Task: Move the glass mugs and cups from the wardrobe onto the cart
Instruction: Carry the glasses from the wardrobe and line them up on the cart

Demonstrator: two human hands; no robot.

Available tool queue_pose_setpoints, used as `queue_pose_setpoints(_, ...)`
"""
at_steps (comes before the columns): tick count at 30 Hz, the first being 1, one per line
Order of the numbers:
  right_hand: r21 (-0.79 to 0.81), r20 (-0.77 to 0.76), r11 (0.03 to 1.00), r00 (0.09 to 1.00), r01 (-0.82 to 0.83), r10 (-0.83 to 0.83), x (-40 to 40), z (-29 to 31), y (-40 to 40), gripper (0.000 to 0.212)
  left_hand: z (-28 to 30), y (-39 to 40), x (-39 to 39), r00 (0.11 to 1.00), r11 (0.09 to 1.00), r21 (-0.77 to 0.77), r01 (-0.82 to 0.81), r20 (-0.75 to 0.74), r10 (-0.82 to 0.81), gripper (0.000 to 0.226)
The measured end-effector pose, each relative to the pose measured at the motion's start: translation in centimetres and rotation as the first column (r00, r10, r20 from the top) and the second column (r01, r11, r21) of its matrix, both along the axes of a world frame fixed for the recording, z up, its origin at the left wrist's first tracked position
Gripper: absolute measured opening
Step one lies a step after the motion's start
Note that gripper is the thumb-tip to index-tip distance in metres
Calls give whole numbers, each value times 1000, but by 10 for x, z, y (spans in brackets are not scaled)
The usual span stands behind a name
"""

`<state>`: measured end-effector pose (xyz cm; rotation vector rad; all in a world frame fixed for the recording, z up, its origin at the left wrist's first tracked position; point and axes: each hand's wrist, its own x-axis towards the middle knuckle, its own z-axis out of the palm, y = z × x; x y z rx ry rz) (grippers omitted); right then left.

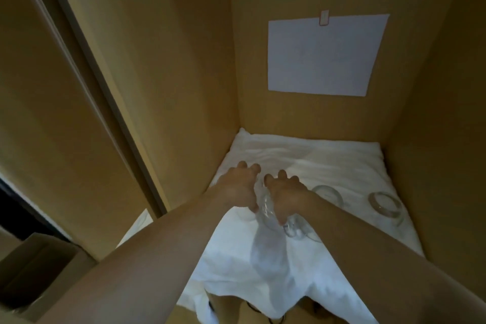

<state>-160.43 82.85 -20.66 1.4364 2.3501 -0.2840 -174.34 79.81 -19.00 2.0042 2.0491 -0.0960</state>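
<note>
White cloth; glass mug between both hands' grip.

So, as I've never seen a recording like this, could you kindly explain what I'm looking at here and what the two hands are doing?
There is no machine here: a person wears a wide-angle camera on the head, so this single picture looks forward and down along their own bare arms. They are reaching into a wooden wardrobe compartment whose shelf is covered by a rumpled white cloth. The left hand and right hand are close together, fingers curled around a clear glass piece between them; it is too transparent and blurred to tell whether it is a mug or a cup. To its right, two more glass cups stand on the cloth, seen from above as round rims. A white sheet of paper is fixed to the back wall. The cart is not in view.
</note>
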Motion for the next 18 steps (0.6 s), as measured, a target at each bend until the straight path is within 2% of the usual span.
queue_pose_setpoints(3,44,-15,999,1000,24,-24,-4,-3,4,101,1,9,5,995,1000,-14,6,-100,-8,92)
queue_pose_setpoints(8,54,-70,992,991,116,-112,-11,-9,9,100,-4,25,0,994,998,-39,50,-97,-54,98)
queue_pose_setpoints(18,67,-90,979,979,192,-185,-16,-12,8,94,-16,25,-9,994,994,45,99,-39,-98,82)
